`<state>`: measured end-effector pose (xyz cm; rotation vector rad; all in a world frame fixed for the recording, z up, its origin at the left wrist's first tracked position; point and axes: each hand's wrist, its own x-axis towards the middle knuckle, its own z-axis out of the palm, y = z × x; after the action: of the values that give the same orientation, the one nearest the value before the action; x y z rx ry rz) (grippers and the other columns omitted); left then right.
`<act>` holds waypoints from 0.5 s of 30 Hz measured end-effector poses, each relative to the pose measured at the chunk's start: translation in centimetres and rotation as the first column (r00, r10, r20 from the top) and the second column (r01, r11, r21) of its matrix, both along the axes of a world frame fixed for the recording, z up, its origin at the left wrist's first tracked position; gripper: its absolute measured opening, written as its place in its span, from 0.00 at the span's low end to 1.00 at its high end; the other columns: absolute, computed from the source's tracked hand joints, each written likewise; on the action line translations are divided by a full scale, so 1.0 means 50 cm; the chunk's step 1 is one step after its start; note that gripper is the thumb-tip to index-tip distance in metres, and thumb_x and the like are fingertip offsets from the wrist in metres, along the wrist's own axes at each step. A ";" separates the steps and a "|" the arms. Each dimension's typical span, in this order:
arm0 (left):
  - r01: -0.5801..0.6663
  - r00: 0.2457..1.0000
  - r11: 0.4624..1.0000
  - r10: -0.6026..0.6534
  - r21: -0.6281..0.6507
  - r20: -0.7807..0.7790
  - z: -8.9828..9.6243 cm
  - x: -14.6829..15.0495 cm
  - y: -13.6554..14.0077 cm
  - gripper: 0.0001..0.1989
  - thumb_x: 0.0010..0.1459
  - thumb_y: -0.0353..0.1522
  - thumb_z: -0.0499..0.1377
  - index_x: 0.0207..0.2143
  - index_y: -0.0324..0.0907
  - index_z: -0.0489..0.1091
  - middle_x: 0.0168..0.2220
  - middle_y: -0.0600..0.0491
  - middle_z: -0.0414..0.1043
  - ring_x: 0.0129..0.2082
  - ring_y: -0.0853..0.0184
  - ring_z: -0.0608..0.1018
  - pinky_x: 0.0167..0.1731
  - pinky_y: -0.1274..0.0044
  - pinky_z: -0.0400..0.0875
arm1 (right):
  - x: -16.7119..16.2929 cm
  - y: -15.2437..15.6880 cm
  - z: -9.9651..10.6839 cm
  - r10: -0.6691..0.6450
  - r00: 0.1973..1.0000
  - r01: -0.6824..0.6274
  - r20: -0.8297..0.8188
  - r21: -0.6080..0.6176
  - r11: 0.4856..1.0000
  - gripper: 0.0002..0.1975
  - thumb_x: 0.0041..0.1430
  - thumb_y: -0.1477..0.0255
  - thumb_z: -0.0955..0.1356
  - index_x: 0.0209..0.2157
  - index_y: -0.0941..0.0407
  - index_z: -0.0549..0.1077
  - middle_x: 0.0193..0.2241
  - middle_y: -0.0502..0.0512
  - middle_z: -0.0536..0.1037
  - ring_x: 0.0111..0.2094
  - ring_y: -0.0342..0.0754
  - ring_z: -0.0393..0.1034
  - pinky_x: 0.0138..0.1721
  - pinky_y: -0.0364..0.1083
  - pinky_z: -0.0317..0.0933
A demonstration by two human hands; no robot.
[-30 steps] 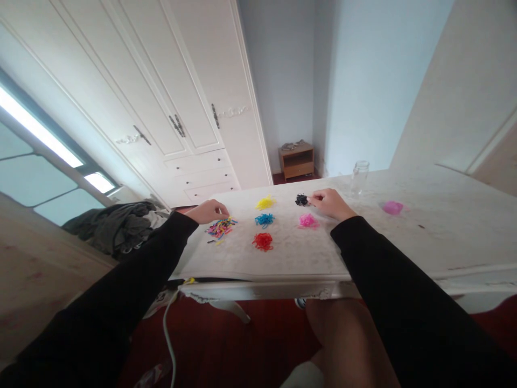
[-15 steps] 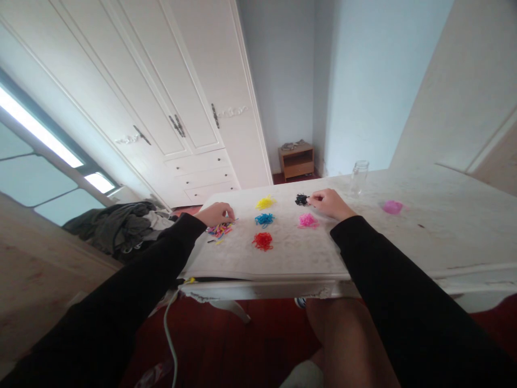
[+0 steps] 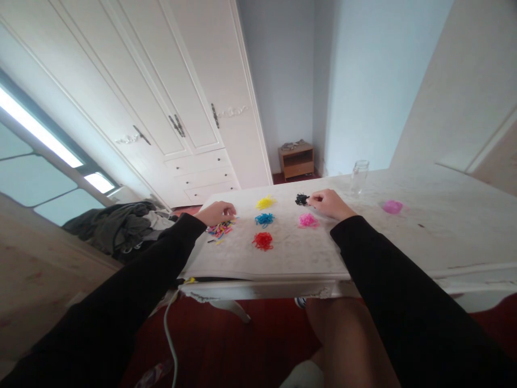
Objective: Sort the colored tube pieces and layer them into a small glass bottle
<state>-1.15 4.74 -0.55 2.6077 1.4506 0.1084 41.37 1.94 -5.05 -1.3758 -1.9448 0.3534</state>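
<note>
- Rubber bands (image 3: pixel 220 230) in mixed colours lie heaped near the left end of the white table (image 3: pixel 299 261), under and just beside the left hand (image 3: pixel 220 214).
- Done, judging by how things lie: five single-colour piles stand apart from that heap and from one another.
- Three form a column: yellow pile (image 3: pixel 265 202) farthest away, blue pile (image 3: pixel 264 219) in the middle, red pile (image 3: pixel 263 241) nearest the person.
- Right of these are the black pile (image 3: pixel 301 199) and, on its near side, the pink pile (image 3: pixel 308 220).
- Left over: the mixed heap, with pink, yellow, blue and dark pieces together, plus a few loose pieces (image 3: pixel 219 242) on its near side. Grouping by colour looks well along but unfinished.
- Left hand: fingers curled downward at the heap's far edge.
- Right hand (image 3: pixel 328 203): thumb and fingers drawn together at the black pile's right edge.
- Fingertips are too small to make out, so I cannot tell whether either hand grips a band.
- Clear jar (image 3: pixel 359 179) stands upright beyond the right hand.
</note>
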 end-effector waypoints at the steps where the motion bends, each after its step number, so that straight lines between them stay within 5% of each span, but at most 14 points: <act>1: -0.007 1.000 1.000 0.007 -0.005 -0.001 -0.003 0.000 0.002 0.19 0.54 0.44 0.60 0.38 0.39 0.80 0.34 0.48 0.80 0.34 0.63 0.78 0.37 0.75 0.68 | 0.000 0.000 0.000 -0.005 1.000 0.005 0.002 -0.006 1.000 0.15 0.53 0.62 0.64 0.18 0.57 0.69 0.19 0.53 0.69 0.26 0.46 0.61 0.32 0.48 0.51; 15: 0.013 0.999 1.000 -0.012 -0.019 0.048 -0.006 0.004 0.000 0.15 0.53 0.44 0.60 0.30 0.41 0.75 0.30 0.52 0.77 0.32 0.65 0.76 0.33 0.76 0.66 | 0.001 0.001 0.001 0.017 1.000 -0.017 0.011 -0.021 1.000 0.16 0.53 0.62 0.64 0.18 0.56 0.68 0.18 0.52 0.67 0.25 0.46 0.60 0.31 0.48 0.50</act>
<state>-0.95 4.75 -0.83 2.5799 1.4127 0.1536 41.41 2.01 -4.98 -1.3783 -1.9682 0.3751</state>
